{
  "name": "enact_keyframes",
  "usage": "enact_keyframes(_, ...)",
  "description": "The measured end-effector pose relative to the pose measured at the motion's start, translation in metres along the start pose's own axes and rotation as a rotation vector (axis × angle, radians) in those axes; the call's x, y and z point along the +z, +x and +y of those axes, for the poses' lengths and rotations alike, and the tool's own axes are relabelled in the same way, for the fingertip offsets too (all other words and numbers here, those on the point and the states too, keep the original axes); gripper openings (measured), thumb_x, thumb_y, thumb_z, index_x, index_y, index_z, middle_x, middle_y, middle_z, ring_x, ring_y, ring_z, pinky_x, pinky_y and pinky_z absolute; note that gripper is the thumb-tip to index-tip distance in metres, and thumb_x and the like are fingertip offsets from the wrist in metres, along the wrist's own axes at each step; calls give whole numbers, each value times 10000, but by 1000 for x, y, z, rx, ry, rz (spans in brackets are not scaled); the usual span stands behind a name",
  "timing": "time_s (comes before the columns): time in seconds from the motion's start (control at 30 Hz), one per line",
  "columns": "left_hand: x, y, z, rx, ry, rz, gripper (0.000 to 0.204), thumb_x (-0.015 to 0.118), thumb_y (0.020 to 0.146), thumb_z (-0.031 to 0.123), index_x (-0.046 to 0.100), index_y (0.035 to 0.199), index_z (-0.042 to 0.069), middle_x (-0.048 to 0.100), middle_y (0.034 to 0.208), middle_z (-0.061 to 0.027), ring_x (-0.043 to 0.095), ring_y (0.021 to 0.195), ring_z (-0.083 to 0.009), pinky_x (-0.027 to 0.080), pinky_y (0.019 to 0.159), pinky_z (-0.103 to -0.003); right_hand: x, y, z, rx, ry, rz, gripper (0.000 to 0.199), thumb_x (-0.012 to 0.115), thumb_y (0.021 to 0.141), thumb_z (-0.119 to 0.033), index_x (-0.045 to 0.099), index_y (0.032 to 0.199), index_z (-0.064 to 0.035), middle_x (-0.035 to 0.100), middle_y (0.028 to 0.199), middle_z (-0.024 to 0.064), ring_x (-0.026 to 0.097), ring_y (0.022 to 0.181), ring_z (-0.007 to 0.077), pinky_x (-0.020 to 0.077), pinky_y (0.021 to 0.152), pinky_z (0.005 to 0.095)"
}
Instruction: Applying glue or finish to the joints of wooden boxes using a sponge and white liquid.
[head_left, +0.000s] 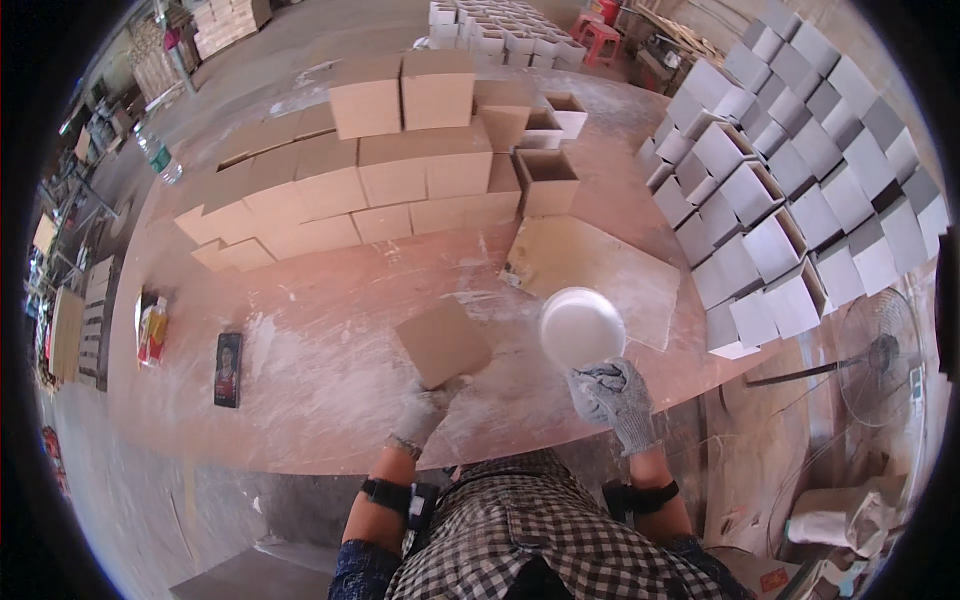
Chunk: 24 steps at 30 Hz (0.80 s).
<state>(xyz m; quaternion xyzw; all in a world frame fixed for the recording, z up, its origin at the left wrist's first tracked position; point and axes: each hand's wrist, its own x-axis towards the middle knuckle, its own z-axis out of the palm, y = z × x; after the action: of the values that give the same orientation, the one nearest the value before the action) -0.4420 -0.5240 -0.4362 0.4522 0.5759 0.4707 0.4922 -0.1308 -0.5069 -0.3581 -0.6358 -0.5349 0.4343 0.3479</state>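
Note:
My left hand (pixel 420 412), in a pale grey work glove, grips the near edge of a brown box (pixel 445 342), which shows one plain square face. Just right of it, my gloved right hand (pixel 615 395) is closed beside the near rim of a round white tub (pixel 582 328). A greyish bunched shape lies at its fingers; whether that is a cloth or only the glove, I cannot make out. White material fills the tub's inside. Beneath the tub lies a flat tan board (pixel 610 265) with stains.
Brown boxes (pixel 330 180) stand in stacked rows across the far side of the reddish table (pixel 300 420). White and grey boxes (pixel 770 200) pile high at right, near a fan (pixel 880 350). At left are a phone (pixel 228 370), a red-yellow packet (pixel 152 332) and a bottle (pixel 158 155).

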Motion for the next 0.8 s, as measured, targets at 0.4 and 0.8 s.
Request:
enact_keyframes(0.4,9,-47,24,-247,-612,-4,342,667,877,237,611,1109,-7,661,1016,-100,636,941,-178,541,817,-334,-15,115,-10,-71,-1157,-163,288,578,836,-346,618,1011,-120,673,909,129,653,932,314,533,774,425)
enact_keyframes(0.8,35,-62,41,-257,-879,203,792,769,716,498,500,1267,-3,592,1173,-126,605,1039,-272,525,874,-432,-48,133,11,-440,-919,-201,270,657,803,-291,621,940,-60,685,836,91,662,759,275,538,637,424)
